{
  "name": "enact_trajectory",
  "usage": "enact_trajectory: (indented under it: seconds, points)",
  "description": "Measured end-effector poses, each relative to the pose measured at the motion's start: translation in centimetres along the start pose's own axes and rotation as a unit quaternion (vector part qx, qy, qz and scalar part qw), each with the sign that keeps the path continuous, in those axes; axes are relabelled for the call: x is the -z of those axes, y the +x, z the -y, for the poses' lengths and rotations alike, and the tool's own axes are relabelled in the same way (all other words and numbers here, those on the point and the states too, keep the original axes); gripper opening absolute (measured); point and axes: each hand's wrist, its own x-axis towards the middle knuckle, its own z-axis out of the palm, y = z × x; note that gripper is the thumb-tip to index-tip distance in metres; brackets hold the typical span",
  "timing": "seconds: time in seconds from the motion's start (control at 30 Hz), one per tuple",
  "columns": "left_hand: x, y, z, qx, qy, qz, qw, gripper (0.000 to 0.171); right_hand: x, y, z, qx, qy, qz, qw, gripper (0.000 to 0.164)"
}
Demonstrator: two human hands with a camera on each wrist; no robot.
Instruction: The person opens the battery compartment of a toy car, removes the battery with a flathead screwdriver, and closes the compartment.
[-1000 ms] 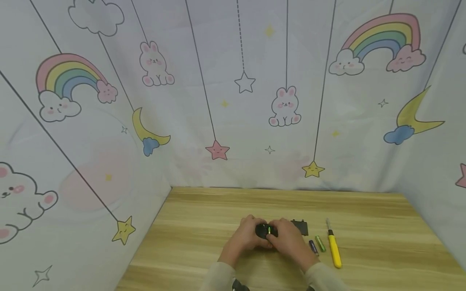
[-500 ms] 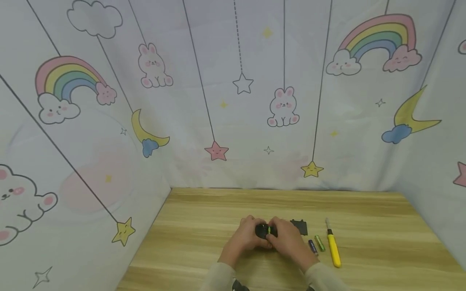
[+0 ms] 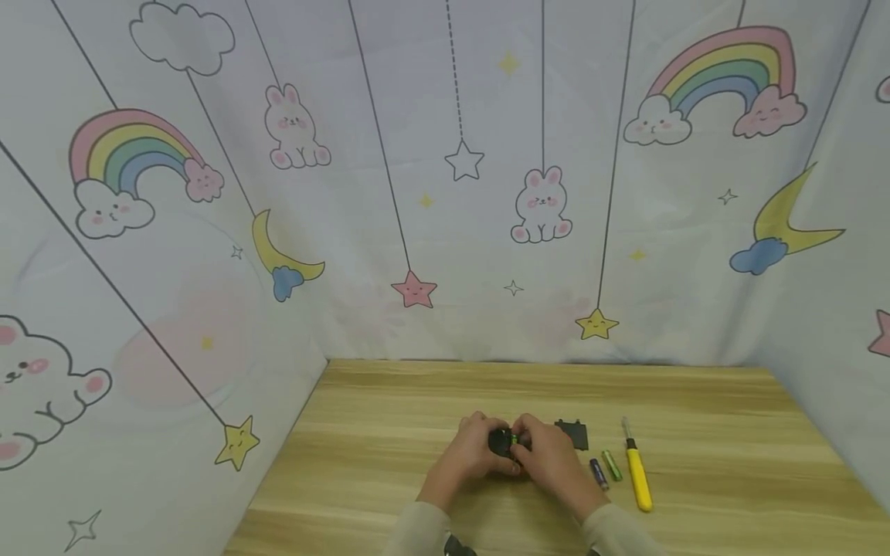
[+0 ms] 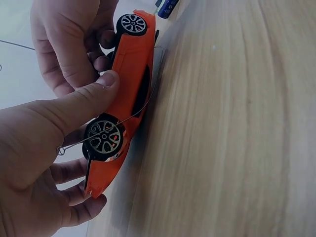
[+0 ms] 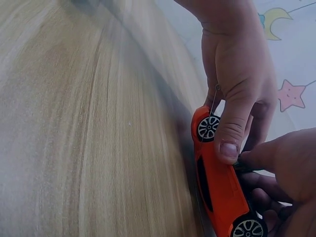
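Note:
An orange toy car (image 4: pixel 131 84) lies upside down between the hands, its black underside (image 3: pixel 498 442) upward in the head view. My left hand (image 3: pixel 480 448) grips it from the side, thumb across the body between the wheels. At the underside, my right hand (image 3: pixel 549 452) pinches a small green battery (image 3: pixel 514 439), mostly hidden by the fingers. In the right wrist view, the right fingers (image 5: pixel 269 155) reach in beside the left thumb (image 5: pixel 228 148). A thin wire (image 4: pixel 145 101) with a looped end runs along the car.
Right of the hands lie a purple battery (image 3: pixel 599 474), a green battery (image 3: pixel 612 466) and a yellow-handled screwdriver (image 3: pixel 639 479) on the wooden table (image 3: pixel 375 409). A flat black cover (image 3: pixel 573 435) lies behind the right hand. A patterned cloth (image 3: pixel 480 232) hangs at the back.
The right fingers shift slightly over the green battery at the car's underside, and less of it shows now. The left hand and the things on the table stay in place.

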Motion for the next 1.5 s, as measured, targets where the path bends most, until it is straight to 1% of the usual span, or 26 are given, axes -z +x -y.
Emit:
enact_trajectory:
  seconds: [0.37,0.63,0.8,1.0,1.07,1.33,1.5]
  points:
    - [-0.4,-0.3,-0.3,0.001,-0.007,0.003,1.0,0.072,-0.1,-0.5,-0.7,0.016,0.033,-0.018,0.999,0.02]
    - [-0.6,-0.4,-0.2,-0.004,-0.002,-0.001,1.0,0.072,0.4,-0.6,-0.7,-0.009,0.072,-0.024,0.997,0.02]
    - [-0.6,-0.3,0.0,0.002,-0.005,-0.002,1.0,0.074,1.0,-0.6,-0.7,-0.017,0.073,-0.039,0.996,0.02]
    - [-0.6,-0.1,0.2,0.007,-0.008,-0.001,0.9999,0.075,1.9,-0.9,-0.7,-0.031,0.077,-0.034,0.996,0.021]
    - [-0.6,0.0,0.1,0.009,-0.01,-0.001,0.9999,0.075,2.1,-1.0,-0.8,-0.03,0.077,-0.035,0.996,0.022]
    - [-0.5,0.1,0.1,0.003,-0.005,-0.002,1.0,0.077,3.0,-1.2,-1.1,-0.031,0.081,-0.047,0.995,0.022]
    - [-0.5,0.1,0.4,0.002,-0.003,-0.006,1.0,0.076,3.3,-1.4,-1.4,-0.036,0.088,-0.046,0.994,0.02]
